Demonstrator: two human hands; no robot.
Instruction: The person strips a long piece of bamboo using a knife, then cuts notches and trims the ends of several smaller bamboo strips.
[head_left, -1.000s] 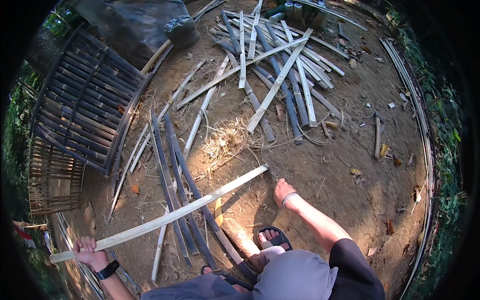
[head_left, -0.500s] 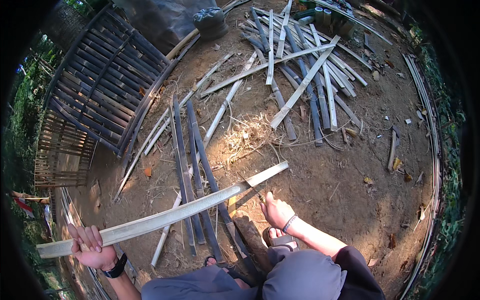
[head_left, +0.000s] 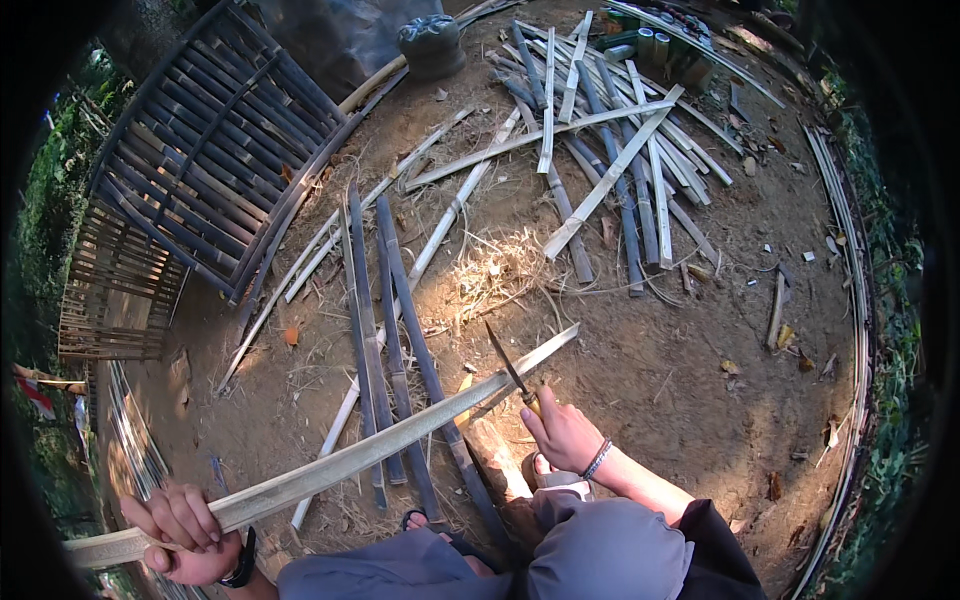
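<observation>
A long pale split bamboo strip slants across in front of me, rising from lower left to its far end near the middle. My left hand wraps its fingers round the strip close to the lower-left end. A knife with a dark narrow blade and yellowish handle is gripped in my right hand. Its blade crosses the strip near the far end, tip pointing up and left; whether the edge touches the strip I cannot tell. Beneath that crossing stands a short log close to my foot.
Dark bamboo strips lie on the ground beyond my strip. Farther off is a pile of split bamboo, with fibre shavings in front of it. A dark bamboo rack leans at the left; long thin poles line the right.
My left hand has moved down and slightly left, so the strip tilts more steeply. The knife has turned, showing its blade upright across the strip. My right hand has shifted slightly right and down.
</observation>
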